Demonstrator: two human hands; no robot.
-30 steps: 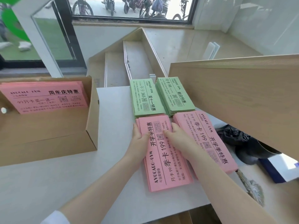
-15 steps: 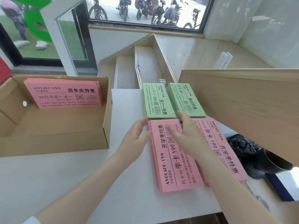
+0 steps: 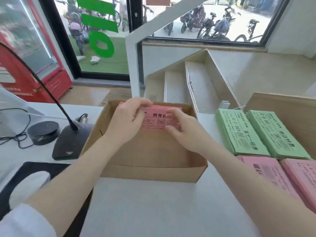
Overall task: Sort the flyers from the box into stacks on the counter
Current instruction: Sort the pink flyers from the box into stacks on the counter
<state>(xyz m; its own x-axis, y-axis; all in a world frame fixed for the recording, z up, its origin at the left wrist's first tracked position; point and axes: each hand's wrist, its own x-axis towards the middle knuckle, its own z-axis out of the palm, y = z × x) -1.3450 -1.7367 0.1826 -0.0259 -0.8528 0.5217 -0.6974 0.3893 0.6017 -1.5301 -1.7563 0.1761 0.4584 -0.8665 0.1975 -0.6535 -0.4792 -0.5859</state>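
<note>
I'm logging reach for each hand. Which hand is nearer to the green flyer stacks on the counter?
The right hand. It is at the pink flyers in the box, on the side facing the green flyer stacks. The left hand grips those pink flyers farther away.

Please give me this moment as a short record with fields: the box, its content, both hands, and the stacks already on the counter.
box: open brown cardboard box on the white counter
content: stack of pink paper flyers leaning at the box's far wall
left hand: left hand grips the pink stack's left end, fingers over its top edge
right hand: right hand at the stack's right end, fingers curled; grip unclear
sorted stacks: two green flyer stacks, two pink flyer stacks nearer, right of the box
</note>
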